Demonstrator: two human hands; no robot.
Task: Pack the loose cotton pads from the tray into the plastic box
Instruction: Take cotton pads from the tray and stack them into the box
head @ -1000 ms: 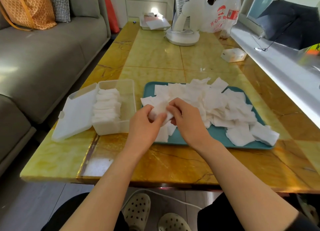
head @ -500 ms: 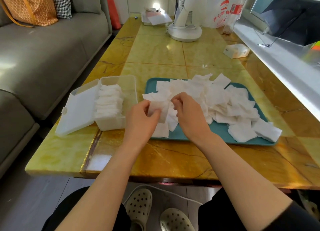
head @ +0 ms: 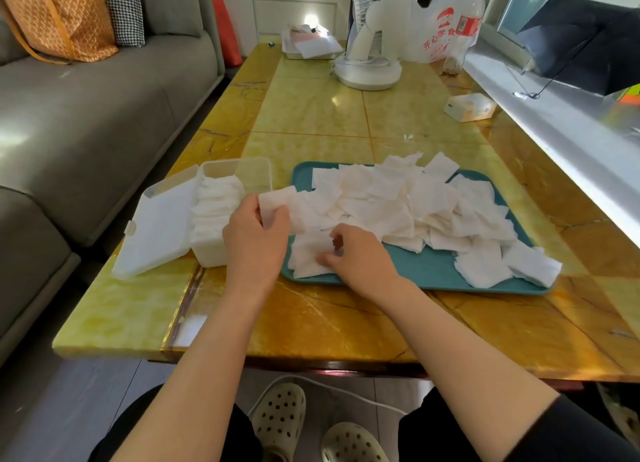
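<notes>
A teal tray (head: 429,271) on the yellow marble table holds a heap of loose white cotton pads (head: 398,202). To its left stands a clear plastic box (head: 256,174) with its lid (head: 159,226) folded open; a row of packed pads (head: 214,212) fills its left side. My left hand (head: 254,240) holds a small stack of pads (head: 277,200) between the box and the tray. My right hand (head: 360,254) rests on the tray's near left corner, its fingers curled and pinching at a pad (head: 308,257) lying there.
A white fan base (head: 367,74), a plastic bag (head: 440,29), a bottle (head: 467,22) and a small carton (head: 471,107) stand at the table's far end. A grey sofa (head: 86,115) runs along the left. A white ledge (head: 571,132) borders the right.
My left hand has carried its stack of pads left and away from my right hand, toward the box. My right hand has dropped onto the pads at the tray's near corner.
</notes>
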